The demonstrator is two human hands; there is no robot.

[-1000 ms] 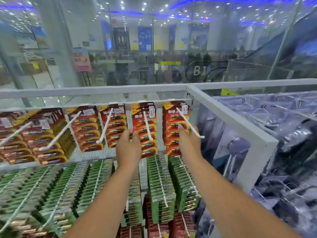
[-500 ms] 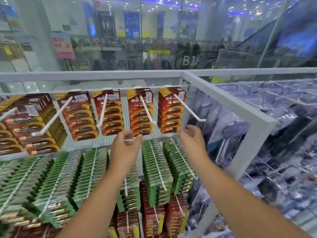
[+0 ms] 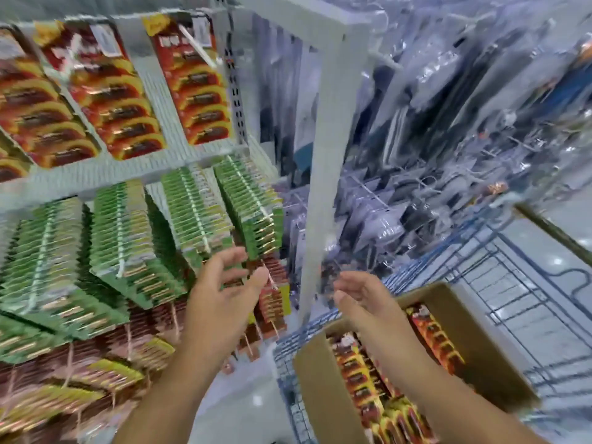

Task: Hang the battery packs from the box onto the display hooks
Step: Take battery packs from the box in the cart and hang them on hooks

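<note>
Nearest me, my right hand hangs loose-fingered and empty above the box of red packs. My left hand is spread, empty, before four green rows. Beyond, three red rows.

Rack frame: a white metal upright stood at the corner of the display, with a slotted strip running down beside it.
Neighbouring display: clear plastic-bagged goods hung in crowded rows to the right, blurred.
Trolley: a blue wire cart stood lower right.
Floor: pale, glossy tiles reflected ceiling lights.
</note>
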